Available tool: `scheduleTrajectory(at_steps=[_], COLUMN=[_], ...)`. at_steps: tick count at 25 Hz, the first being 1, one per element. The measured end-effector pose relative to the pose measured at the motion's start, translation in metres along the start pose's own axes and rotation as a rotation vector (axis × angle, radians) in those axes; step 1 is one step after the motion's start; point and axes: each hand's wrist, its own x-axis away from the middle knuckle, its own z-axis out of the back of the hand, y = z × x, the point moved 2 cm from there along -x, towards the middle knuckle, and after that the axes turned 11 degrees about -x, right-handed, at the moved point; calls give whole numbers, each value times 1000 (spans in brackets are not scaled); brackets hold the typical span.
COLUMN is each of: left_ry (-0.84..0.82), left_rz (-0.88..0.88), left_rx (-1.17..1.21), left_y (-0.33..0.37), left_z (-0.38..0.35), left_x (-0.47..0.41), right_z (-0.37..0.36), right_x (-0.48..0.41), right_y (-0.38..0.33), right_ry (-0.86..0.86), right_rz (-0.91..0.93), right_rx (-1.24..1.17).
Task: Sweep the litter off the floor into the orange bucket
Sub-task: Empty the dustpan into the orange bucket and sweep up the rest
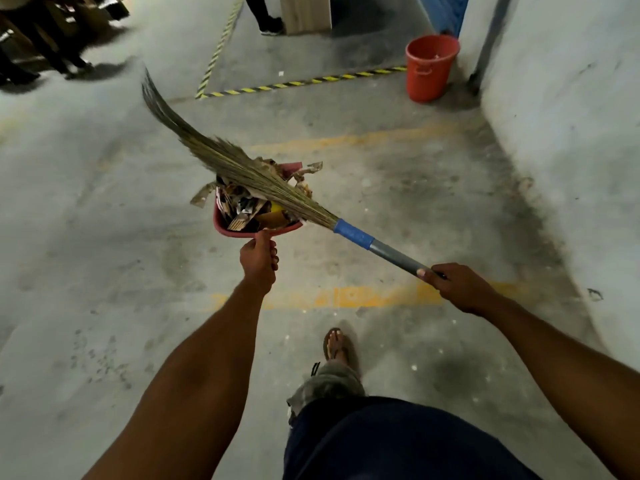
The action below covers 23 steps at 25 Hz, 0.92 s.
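My left hand [259,259] grips the handle of a red dustpan [228,230] held above the floor. The pan is heaped with litter [249,209]: torn cardboard, paper scraps and a yellow piece. My right hand [457,285] grips the grey end of a grass broom [242,168] with a blue band on its handle. The bristles lie across the top of the litter and fan out up and to the left. The orange bucket [429,67] stands upright far ahead on the right, near the wall, with a little white scrap inside.
A grey concrete wall [571,133] runs along the right. Yellow-black hazard tape [304,81] marks the floor before the bucket. People's legs [45,46] stand at the top left, another person's foot [272,27] beside a pale box at the top middle. My sandalled foot [337,346] is forward.
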Motion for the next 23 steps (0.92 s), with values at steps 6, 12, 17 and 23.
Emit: scheduleTrajectory(at_steps=[6, 12, 17, 23], left_ry=[-47, -93, -132, -137], left_rz=[-40, -38, -40, -57], left_rx=[-52, -82, -68, -45], left_y=[79, 181, 244, 322], left_z=[-79, -164, -266, -399], left_x=[-139, -258, -348, -434], right_z=[38, 94, 153, 248], right_x=[-153, -282, -397, -534], right_y=[-23, -62, -58, -38], right_ry=[-23, 6, 18, 22], right_rz=[-132, -229, -322, -326], right_rx=[-158, -282, -398, -447])
